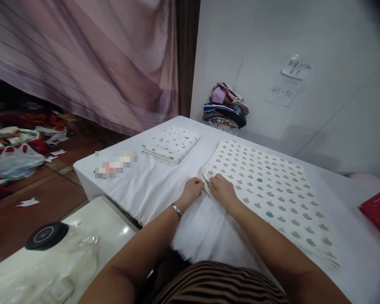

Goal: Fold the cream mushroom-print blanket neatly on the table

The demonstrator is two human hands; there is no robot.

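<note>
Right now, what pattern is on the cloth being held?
Small shapes, mostly grey, some coloured, on off-white cloth; head view.

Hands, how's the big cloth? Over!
Left hand, right hand: pinching big cloth at its edge. Mostly spread flat. Folded cloth apart, seems out of the way.

I see a cream cloth (269, 194) with mostly gray shapes, a white sheet (160, 185), a pink curtain (114, 55) far left, and a brown-and-black striped shirt (221, 283) near.
</note>
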